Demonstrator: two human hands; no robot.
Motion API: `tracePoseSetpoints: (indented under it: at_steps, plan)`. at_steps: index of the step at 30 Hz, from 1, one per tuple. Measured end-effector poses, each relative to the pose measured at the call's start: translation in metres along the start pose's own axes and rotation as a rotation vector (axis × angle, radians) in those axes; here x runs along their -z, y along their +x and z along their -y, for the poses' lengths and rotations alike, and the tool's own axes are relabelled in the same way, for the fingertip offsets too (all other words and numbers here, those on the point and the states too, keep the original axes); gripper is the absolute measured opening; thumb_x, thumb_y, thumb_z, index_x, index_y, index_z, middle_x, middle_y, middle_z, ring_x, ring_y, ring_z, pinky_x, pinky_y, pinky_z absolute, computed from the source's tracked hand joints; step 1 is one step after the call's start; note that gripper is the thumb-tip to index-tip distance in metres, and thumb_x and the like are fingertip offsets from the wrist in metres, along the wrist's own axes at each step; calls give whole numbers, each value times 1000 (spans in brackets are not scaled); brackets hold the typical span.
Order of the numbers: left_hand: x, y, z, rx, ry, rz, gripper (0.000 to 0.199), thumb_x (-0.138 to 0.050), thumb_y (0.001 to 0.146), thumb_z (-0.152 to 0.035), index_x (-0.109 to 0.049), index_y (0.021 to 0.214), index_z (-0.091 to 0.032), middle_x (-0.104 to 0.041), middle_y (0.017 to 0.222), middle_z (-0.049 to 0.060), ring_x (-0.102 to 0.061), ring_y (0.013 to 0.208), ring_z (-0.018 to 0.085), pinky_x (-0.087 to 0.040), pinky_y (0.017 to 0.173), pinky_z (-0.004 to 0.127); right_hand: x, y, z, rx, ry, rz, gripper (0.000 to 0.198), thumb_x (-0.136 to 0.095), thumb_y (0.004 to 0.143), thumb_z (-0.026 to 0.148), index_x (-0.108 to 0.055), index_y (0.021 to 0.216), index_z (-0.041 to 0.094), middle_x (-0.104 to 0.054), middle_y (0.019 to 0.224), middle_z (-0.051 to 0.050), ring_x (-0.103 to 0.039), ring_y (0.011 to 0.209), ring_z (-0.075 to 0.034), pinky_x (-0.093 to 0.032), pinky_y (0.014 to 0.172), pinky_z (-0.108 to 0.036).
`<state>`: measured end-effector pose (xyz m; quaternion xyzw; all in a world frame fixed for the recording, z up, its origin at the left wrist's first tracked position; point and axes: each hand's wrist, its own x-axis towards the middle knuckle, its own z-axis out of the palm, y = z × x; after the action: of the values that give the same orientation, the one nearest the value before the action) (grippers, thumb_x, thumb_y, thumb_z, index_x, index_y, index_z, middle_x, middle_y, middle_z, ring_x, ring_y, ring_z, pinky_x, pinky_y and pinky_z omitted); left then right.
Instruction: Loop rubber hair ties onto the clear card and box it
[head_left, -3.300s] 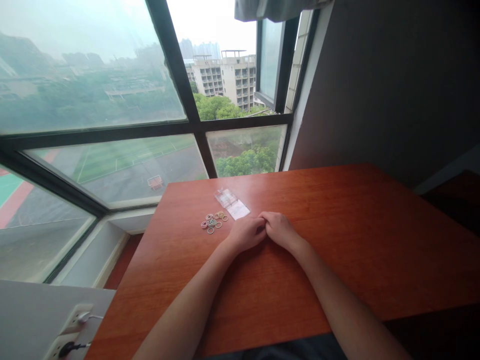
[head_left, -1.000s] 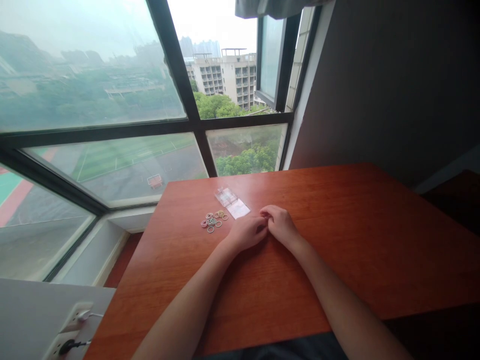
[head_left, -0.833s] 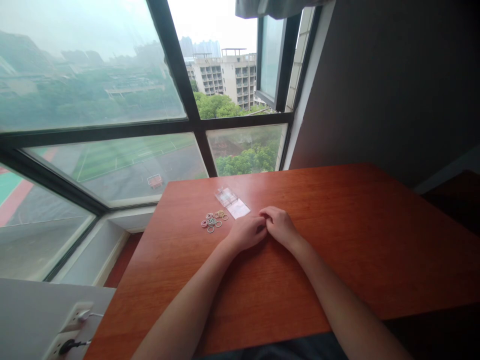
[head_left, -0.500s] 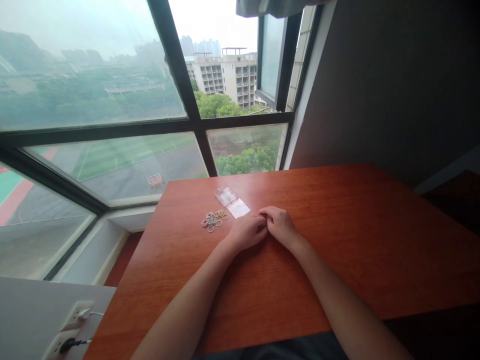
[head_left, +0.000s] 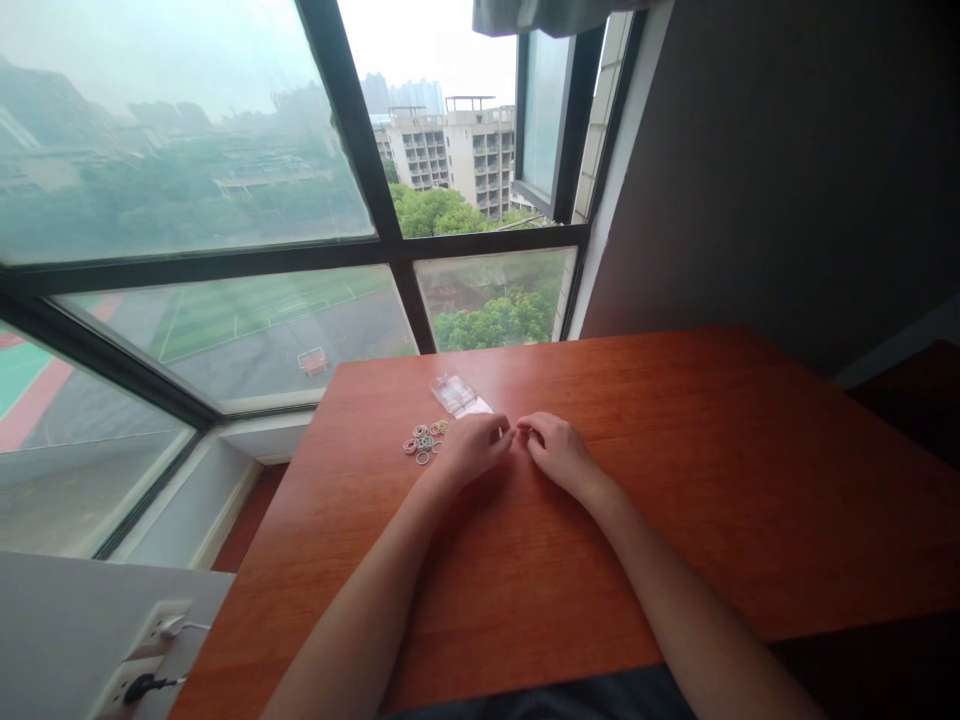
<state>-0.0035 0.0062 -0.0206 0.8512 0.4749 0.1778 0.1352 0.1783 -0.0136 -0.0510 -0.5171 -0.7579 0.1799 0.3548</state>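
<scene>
My left hand point(head_left: 474, 447) is closed, thumb and fingers curled in a pinch just above the table. Facing it, almost fingertip to fingertip, my right hand point(head_left: 556, 447) is closed in a pinch too. What the fingertips hold, if anything, is too small to make out. Left of my left hand lies a cluster of small coloured rings, like thin hair ties point(head_left: 422, 443), and the hand covers part of it. Behind the same hand lies an opened clear plastic case point(head_left: 453, 394), its nearer white part point(head_left: 475, 407) partly hidden.
The reddish-brown wooden table point(head_left: 675, 480) meets a dark-framed window point(head_left: 300, 265) at its far side. A grey wall point(head_left: 750, 180) stands to the right. Sockets with plugs point(head_left: 154, 655) are on the low wall at lower left.
My left hand has moved left, away from my right hand, and now covers more of the rings and the case's white part. The right hand has barely moved.
</scene>
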Motion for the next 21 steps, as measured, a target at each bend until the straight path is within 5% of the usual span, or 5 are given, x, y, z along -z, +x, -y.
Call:
tracePoseSetpoints:
  at_steps: [7, 21]
  plan:
    - [31, -4, 67, 364, 59, -294, 30, -54, 85, -38, -69, 106, -23, -60, 92, 6, -59, 77, 17, -42, 63, 26, -2, 0, 1, 9, -9, 5, 23, -50, 82, 7, -67, 93, 19, -67, 93, -6, -60, 89, -17, -47, 83, -28]
    - [26, -6, 79, 217, 60, -135, 27, -53, 83, -36, -70, 97, -20, -59, 91, 7, -58, 86, 21, -46, 80, 32, -3, 0, 1, 13, -21, 6, 25, -48, 82, 7, -66, 97, 18, -66, 95, -6, -60, 91, -17, -46, 84, -28]
